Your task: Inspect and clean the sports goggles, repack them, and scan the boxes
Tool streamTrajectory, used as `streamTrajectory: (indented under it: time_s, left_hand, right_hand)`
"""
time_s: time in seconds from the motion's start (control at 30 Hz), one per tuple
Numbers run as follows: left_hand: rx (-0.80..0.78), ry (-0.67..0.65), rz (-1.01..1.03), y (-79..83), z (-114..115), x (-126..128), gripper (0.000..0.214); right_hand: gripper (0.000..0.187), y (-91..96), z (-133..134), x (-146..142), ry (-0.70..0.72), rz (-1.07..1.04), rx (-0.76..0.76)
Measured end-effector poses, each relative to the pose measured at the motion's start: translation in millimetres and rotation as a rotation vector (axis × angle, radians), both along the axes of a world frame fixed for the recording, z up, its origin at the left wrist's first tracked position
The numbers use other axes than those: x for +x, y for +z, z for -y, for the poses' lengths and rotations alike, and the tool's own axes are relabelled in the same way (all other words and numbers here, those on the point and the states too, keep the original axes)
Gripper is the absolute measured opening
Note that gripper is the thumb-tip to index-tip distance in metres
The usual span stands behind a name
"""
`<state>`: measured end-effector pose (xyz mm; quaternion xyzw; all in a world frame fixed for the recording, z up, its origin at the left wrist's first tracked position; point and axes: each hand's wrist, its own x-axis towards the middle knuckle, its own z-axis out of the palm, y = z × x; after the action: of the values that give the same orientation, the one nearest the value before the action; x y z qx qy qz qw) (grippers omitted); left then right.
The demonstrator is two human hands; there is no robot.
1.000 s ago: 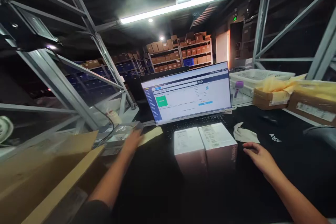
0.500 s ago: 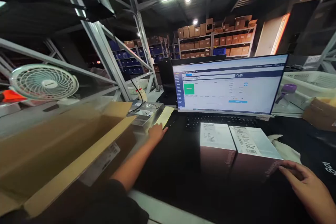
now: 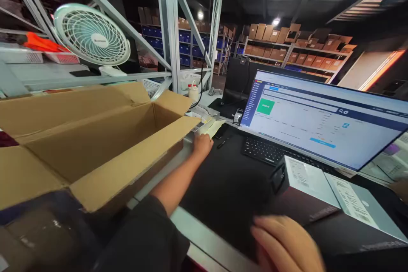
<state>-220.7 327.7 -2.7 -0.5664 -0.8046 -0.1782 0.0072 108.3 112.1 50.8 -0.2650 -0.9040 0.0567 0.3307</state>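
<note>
On our left we see a large open cardboard box (image 3: 95, 136), its flaps spread, and behind it a white fan (image 3: 92, 36) on a grey shelf (image 3: 41, 74). A lit monitor (image 3: 318, 119) stands over a black keyboard (image 3: 264, 151) on the dark desk mat (image 3: 223, 182), with a pen (image 3: 222, 142) lying near. Behind a steel upright (image 3: 167, 25) we make out a white bottle (image 3: 192, 92), and far-off racks hold brown cartons (image 3: 287, 42).

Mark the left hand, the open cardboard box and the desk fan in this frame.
left hand (image 3: 202, 144): head view, on the back of the hand.
open cardboard box (image 3: 95, 136): head view, on its inside wall.
desk fan (image 3: 92, 36): head view, on the middle of the grille.
</note>
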Motion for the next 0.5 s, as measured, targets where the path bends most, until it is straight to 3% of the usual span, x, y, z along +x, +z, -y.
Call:
streamTrajectory:
  time_s: [0.07, 0.13, 0.2, 0.37, 0.5]
  left_hand:
    - [0.016, -0.009, 0.030, -2.6, -1, -2, 0.032]
    - [0.039, -0.016, 0.060, -4.5, -1, -5, 0.032]
    - [0.070, -0.012, 0.091, -5.0, -1, -9, 0.031]
    - [0.189, -0.001, 0.157, -2.6, -1, -22, 0.033]
    - [0.286, -0.034, 0.171, -7.4, -2, -31, 0.037]
  right_hand:
    - [0.036, 2.5, -28, -64, -0.046, 0.168, -0.002]
    - [0.035, 3.8, -67, -123, -0.195, 0.325, -0.168]
    - [0.034, 1.9, -110, -170, -0.293, 0.331, -0.222]
    - [0.026, -10.2, -204, -239, -0.511, 0.281, -0.316]
    - [0.042, -15.5, -258, -279, -0.811, 0.184, -0.470]
